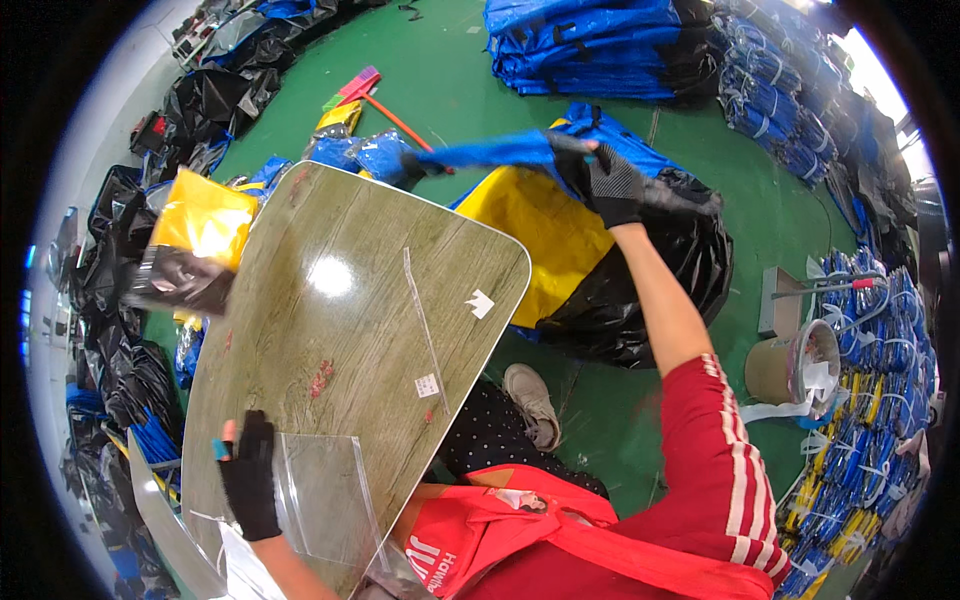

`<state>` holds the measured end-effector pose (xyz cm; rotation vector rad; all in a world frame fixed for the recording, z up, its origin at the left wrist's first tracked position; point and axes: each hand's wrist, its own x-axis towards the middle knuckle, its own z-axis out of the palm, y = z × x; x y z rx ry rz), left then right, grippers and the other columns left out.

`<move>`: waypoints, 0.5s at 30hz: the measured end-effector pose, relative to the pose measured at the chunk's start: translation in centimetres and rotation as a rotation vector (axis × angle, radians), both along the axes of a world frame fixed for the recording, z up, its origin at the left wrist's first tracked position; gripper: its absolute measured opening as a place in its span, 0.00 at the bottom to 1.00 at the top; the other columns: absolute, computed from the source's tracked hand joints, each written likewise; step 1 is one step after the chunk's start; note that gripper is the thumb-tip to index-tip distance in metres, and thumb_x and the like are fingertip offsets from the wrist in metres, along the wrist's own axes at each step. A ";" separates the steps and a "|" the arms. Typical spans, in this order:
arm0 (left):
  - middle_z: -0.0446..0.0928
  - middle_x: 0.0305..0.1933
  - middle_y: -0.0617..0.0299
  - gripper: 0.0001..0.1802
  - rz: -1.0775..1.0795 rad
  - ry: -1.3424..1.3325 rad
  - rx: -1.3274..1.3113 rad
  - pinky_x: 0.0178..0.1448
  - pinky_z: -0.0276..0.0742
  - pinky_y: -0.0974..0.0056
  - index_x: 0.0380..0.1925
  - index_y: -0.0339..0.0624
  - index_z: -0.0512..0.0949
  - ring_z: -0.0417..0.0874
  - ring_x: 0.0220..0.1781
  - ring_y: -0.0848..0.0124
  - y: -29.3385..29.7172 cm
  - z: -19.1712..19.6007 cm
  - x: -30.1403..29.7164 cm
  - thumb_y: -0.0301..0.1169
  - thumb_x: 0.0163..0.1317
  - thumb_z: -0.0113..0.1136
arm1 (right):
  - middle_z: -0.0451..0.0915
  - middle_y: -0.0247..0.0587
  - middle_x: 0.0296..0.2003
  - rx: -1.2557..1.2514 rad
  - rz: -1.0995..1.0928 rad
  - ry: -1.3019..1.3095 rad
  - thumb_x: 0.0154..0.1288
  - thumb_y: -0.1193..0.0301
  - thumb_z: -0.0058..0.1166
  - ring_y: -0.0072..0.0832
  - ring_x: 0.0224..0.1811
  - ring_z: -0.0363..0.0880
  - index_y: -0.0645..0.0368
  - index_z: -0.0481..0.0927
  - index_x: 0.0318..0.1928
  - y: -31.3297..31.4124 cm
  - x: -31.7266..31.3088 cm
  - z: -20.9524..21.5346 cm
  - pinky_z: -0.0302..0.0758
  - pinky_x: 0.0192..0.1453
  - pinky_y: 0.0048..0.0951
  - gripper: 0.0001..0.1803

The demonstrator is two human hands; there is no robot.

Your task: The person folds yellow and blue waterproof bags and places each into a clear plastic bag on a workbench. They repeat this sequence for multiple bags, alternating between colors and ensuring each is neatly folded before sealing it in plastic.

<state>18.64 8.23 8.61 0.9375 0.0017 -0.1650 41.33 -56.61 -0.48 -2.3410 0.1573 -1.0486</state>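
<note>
My right hand [608, 183], in a black and grey glove, reaches out past the table's right edge. Its fingers close around one end of a long folded blue sheet [490, 153], which is smeared by motion and stretches leftward. Below it on the floor lies a heap of yellow, blue and black sheets [540, 235]. My left hand [250, 480], in a black glove with bare fingertips and a teal wrap on one finger, is open over the near left of the table, at the edge of a clear plastic bag [325, 490]. A blurred yellow and black packet [200, 235] is beyond the table's left edge.
The wood-grain table [370, 260] carries a white paper scrap [480, 303] and a small label [427, 386]. A broom [395, 122] lies beyond. Blue stacks [600, 50] stand behind; a bucket [780, 368], dustpan [780, 300] and tied bundles [860, 430] are at right.
</note>
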 end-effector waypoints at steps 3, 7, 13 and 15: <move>0.56 0.72 0.36 0.31 0.350 0.440 -0.983 0.77 0.49 0.41 0.68 0.37 0.57 0.55 0.74 0.42 -2.3 -2.4 -0.9 0.48 0.74 0.34 | 0.84 0.48 0.37 -0.099 0.376 -0.318 0.57 0.80 0.52 0.45 0.36 0.82 0.51 0.83 0.46 3.7 -5.1 12.5 0.78 0.43 0.37 0.18; 0.60 0.70 0.38 0.36 -0.109 -0.094 -0.113 0.77 0.48 0.38 0.68 0.37 0.57 0.56 0.74 0.40 -3.5 0.0 -0.7 0.54 0.73 0.33 | 0.80 0.46 0.37 0.746 1.352 0.337 0.60 0.61 0.61 0.38 0.40 0.78 0.64 0.80 0.43 10.3 -15.0 19.2 0.75 0.49 0.35 0.19; 0.68 0.63 0.44 0.31 0.158 0.042 0.391 0.70 0.58 0.47 0.65 0.37 0.62 0.66 0.65 0.50 1.4 9.9 -5.3 0.46 0.69 0.43 | 0.81 0.46 0.47 -0.205 1.748 -0.050 0.68 0.70 0.50 0.45 0.51 0.80 0.56 0.79 0.48 17.0 -26.2 13.2 0.76 0.56 0.38 0.11; 0.70 0.61 0.45 0.30 0.209 0.079 0.606 0.67 0.62 0.49 0.64 0.37 0.63 0.69 0.62 0.53 3.7 12.2 -8.1 0.44 0.67 0.46 | 0.81 0.47 0.48 -0.341 1.770 0.173 0.69 0.68 0.51 0.47 0.53 0.79 0.57 0.78 0.50 17.2 -28.0 10.8 0.74 0.60 0.39 0.12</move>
